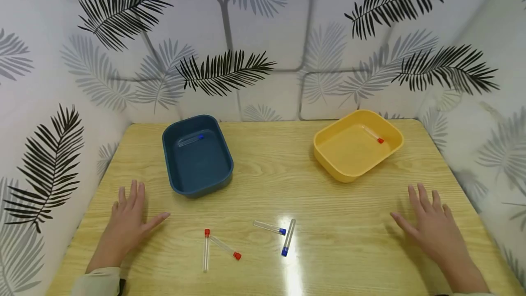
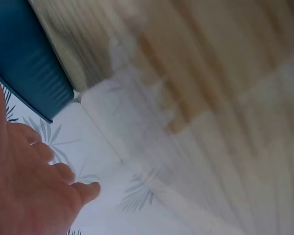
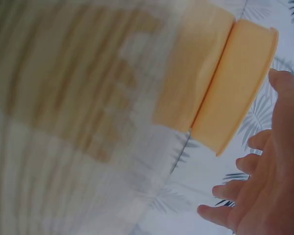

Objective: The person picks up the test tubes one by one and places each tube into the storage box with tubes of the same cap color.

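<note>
My left hand (image 1: pixel 125 225) is at the table's left side with fingers spread, nearest to the dark blue bin (image 1: pixel 199 186). Inside that bin lies a clear test tube with a blue cap (image 1: pixel 190 140). On the right, my right hand (image 1: pixel 433 227) also has its fingers apart and holds nothing. Beyond it stands the yellow bin (image 1: pixel 339 170), with a red-capped test tube (image 1: pixel 373 134) in it. Between the hands lie two red-capped test tubes, one upright in view (image 1: pixel 206 250) and one slanted (image 1: pixel 225 247), and two blue-capped tubes, a left one (image 1: pixel 269 227) and a right one (image 1: pixel 289 237).
The wooden table (image 1: pixel 328 259) meets a wall covering (image 1: pixel 263 99) with leaf prints at its back and sides. A bright reflection crosses the tabletop near the blue-capped tubes.
</note>
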`<action>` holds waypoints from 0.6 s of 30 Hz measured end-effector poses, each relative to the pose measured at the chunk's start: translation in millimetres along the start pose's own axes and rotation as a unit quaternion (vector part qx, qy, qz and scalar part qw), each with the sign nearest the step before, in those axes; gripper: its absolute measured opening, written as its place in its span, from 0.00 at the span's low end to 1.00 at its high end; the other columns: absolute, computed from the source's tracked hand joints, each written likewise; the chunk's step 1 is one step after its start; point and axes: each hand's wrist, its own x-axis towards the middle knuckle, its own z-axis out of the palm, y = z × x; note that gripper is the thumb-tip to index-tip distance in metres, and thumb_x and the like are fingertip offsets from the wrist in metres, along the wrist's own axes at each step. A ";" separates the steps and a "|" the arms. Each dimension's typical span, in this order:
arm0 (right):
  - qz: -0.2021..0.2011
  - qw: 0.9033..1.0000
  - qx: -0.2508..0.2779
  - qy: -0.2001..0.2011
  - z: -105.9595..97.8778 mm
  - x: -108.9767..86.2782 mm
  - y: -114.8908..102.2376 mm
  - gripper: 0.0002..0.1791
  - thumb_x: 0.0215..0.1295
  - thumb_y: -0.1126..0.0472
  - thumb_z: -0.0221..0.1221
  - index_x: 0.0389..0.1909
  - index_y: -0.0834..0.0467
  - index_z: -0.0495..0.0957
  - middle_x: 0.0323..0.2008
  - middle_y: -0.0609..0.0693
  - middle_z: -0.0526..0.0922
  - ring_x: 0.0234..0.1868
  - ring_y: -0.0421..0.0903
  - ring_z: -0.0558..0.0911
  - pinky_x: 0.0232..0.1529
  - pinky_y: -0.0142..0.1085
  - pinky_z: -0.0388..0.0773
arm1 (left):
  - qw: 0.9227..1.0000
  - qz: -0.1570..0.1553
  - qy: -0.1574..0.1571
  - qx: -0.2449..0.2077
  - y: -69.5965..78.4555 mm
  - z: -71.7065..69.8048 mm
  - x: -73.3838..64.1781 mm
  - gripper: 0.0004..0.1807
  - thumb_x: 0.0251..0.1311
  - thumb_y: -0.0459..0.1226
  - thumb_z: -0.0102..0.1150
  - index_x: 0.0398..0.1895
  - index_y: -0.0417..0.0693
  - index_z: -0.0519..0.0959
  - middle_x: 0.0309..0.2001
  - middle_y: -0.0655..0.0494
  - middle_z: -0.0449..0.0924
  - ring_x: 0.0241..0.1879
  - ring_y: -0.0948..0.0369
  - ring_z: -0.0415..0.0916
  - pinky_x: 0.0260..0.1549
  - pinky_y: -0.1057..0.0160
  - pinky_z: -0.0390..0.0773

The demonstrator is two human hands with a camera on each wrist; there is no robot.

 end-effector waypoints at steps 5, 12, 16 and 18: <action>-0.037 0.999 0.015 0.023 -4.8 7.6 -17.7 0.46 0.64 0.42 0.53 0.71 0.66 0.47 0.67 0.71 0.50 0.64 0.74 0.48 0.62 0.62 0.44 | 1.000 0.017 0.006 -0.011 8.0 -2.0 1.8 0.57 0.57 0.63 0.50 0.72 0.41 0.30 0.72 0.40 0.26 0.68 0.44 0.18 0.60 0.34 0.39; -0.094 0.992 0.023 0.076 -20.2 22.0 -49.1 0.43 0.60 0.46 0.59 0.69 0.64 0.55 0.66 0.64 0.60 0.69 0.60 0.52 0.67 0.48 0.47 | 0.999 0.044 0.013 -0.005 22.6 -13.2 7.6 0.56 0.57 0.62 0.51 0.72 0.41 0.31 0.72 0.42 0.25 0.68 0.49 0.16 0.62 0.38 0.40; -0.122 0.988 0.029 0.089 -23.7 33.8 -69.4 0.40 0.61 0.46 0.58 0.69 0.62 0.57 0.67 0.60 0.61 0.69 0.55 0.55 0.67 0.44 0.50 | 0.998 0.062 0.018 -0.009 36.8 -20.7 13.9 0.56 0.57 0.62 0.50 0.72 0.40 0.32 0.72 0.44 0.26 0.69 0.49 0.18 0.63 0.39 0.41; -0.137 0.986 0.037 0.088 -22.9 40.4 -80.1 0.40 0.62 0.46 0.58 0.69 0.61 0.57 0.67 0.59 0.60 0.69 0.53 0.55 0.67 0.43 0.51 | 0.997 0.067 0.021 -0.010 43.7 -22.7 17.3 0.56 0.57 0.62 0.51 0.72 0.39 0.33 0.72 0.42 0.27 0.69 0.48 0.19 0.62 0.38 0.42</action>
